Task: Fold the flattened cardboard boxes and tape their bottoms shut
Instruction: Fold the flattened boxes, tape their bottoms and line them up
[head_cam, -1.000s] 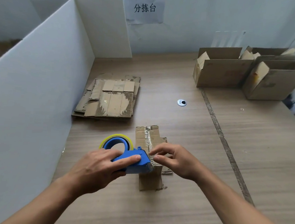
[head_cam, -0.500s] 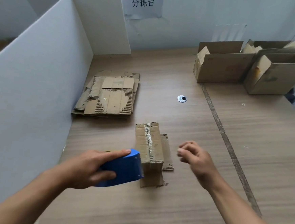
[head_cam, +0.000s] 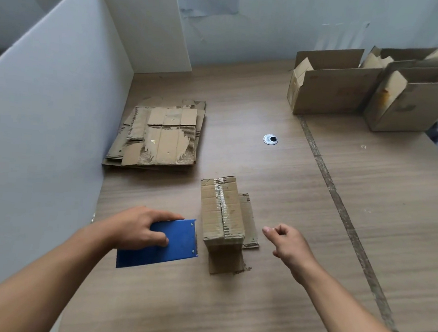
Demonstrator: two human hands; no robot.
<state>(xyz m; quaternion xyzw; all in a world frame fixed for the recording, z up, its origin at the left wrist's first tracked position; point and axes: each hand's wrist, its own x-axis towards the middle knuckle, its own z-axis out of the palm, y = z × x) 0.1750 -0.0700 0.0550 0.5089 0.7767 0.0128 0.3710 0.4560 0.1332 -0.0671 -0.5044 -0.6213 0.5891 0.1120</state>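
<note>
Head view: nearest me, the left hand grips the blue tape dispenser, fingers wrapped over its top, just left of the small box standing bottom-up with tape along its seam. The right hand hangs loosely curled and empty, near the box's right side. I'd press that tape flat before flipping it. Farther off lies the flattened stack; finished boxes sit at the back right.
</note>
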